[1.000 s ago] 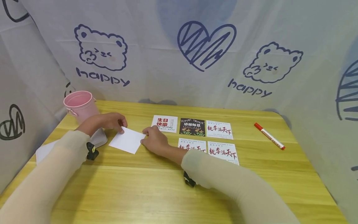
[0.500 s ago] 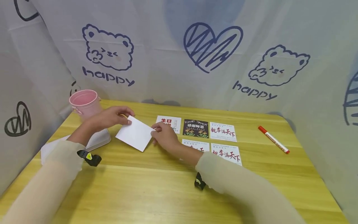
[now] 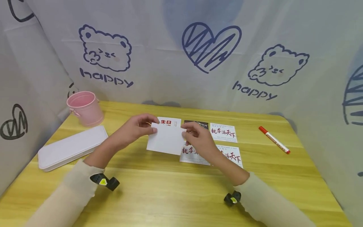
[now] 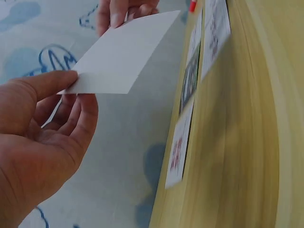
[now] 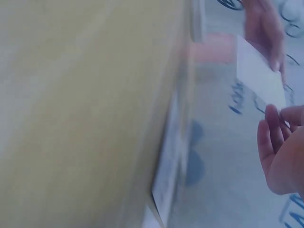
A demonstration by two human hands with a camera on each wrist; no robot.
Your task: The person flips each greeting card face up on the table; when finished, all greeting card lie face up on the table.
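Note:
A white card [image 3: 165,138], its blank side toward me, is held above the table between both hands. My left hand [image 3: 136,129] pinches its left edge between thumb and fingers, as the left wrist view also shows for the card [image 4: 126,54]. On the opposite edge my right hand [image 3: 200,140] pinches it with thumb and fingertips. Behind the card lies a card with red characters [image 3: 167,121], partly covered. A dark card [image 3: 195,123] and white cards with red lettering, one being the far right card [image 3: 222,132], lie in two rows; the right hand hides parts of them.
A pink bucket [image 3: 86,110] stands at the table's back left corner. In front of it lies a long white case [image 3: 72,147]. A red-capped marker [image 3: 274,140] rests at the right. Printed cloth [image 3: 158,63] hangs behind the table [image 3: 158,195].
Both hands have carried the white card to the right and raised it, from beside the bucket to in front of the printed cards. The white case has come into full view.

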